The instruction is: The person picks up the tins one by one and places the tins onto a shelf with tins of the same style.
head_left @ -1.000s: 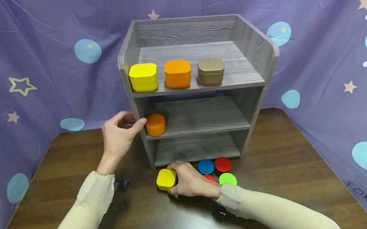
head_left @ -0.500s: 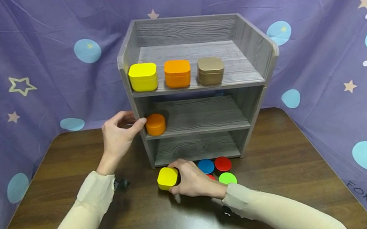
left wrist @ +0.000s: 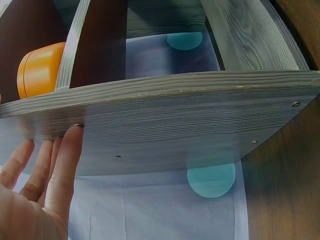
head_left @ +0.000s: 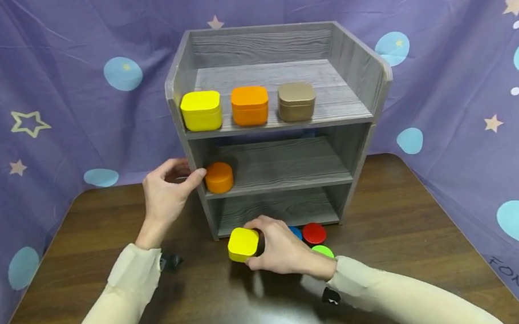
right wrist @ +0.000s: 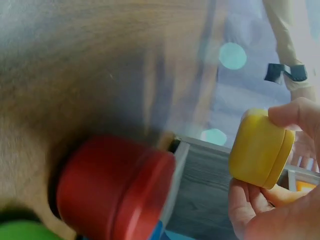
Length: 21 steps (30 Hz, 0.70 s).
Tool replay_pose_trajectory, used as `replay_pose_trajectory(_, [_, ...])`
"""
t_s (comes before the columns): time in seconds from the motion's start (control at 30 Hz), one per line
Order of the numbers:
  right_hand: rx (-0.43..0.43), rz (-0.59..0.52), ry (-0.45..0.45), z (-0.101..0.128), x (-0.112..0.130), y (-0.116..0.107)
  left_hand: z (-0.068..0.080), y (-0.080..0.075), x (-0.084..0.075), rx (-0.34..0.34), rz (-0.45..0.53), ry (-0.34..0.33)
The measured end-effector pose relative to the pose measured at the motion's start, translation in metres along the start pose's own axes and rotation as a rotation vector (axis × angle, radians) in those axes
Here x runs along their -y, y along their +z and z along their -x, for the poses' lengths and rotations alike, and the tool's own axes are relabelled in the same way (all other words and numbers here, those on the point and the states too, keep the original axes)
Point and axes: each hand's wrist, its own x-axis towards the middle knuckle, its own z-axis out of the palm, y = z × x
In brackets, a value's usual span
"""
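My right hand (head_left: 282, 248) pinches a yellow lidded box (head_left: 243, 244) with rounded corners, slightly tilted and raised off the table in front of the grey wooden shelf unit (head_left: 290, 186). In the right wrist view, the thumb is on one side of the yellow box (right wrist: 260, 150) and the fingers are on the other. My left hand (head_left: 166, 193) holds the shelf's left side panel, thumb at the front edge. Its fingertips press the panel's outer face (left wrist: 150, 135) in the left wrist view. Beside that thumb, a round orange container (head_left: 219, 178) sits on the middle shelf.
Yellow (head_left: 201, 111), orange (head_left: 250, 105) and brown-gold (head_left: 297, 101) boxes line the top shelf's front. Right of my right hand stand round containers: red (head_left: 314, 234), green (head_left: 323, 251) and a partly hidden blue one (head_left: 295, 232). A purple patterned cloth (head_left: 451, 35) hangs behind.
My right hand has lifted the yellow box off the table and moved it slightly right and toward the shelf. A second red container is now hidden behind the hand. My left hand stays put.
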Motion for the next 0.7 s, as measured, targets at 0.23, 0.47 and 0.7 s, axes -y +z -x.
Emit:
replay_pose_trajectory(0.23, [-0.046, -0.025, -0.022, 0.006, 0.004, -0.019, 0.0, 0.0, 0.0, -0.006, 0.001, 0.001])
replay_pose_trajectory(0.47, [-0.108, -0.038, -0.055, 0.013, 0.008, -0.04, 0.0, 0.0, 0.0, -0.007, 0.02, 0.003])
replay_pose_trajectory(0.7, [-0.148, -0.03, -0.045, 0.021, 0.015, -0.068, 0.0, 0.0, 0.0, -0.014, 0.011, -0.007])
